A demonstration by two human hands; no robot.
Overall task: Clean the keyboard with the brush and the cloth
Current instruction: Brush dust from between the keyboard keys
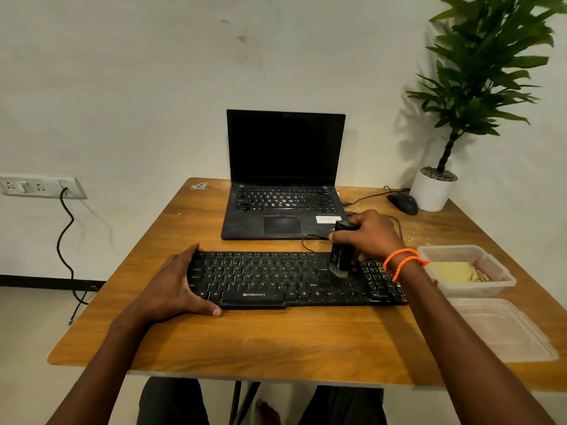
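Note:
A black keyboard lies across the wooden table in front of me. My left hand grips its left end, fingers along the far edge and thumb at the near edge. My right hand grips a black brush held upright, its pale bristles touching the keys just left of the number pad. A yellowish cloth lies folded inside a clear plastic box at the right of the keyboard.
An open black laptop stands behind the keyboard, with a black mouse and a white potted plant at the back right. A clear lid lies at the table's right front. A wall socket with a cable is at the left.

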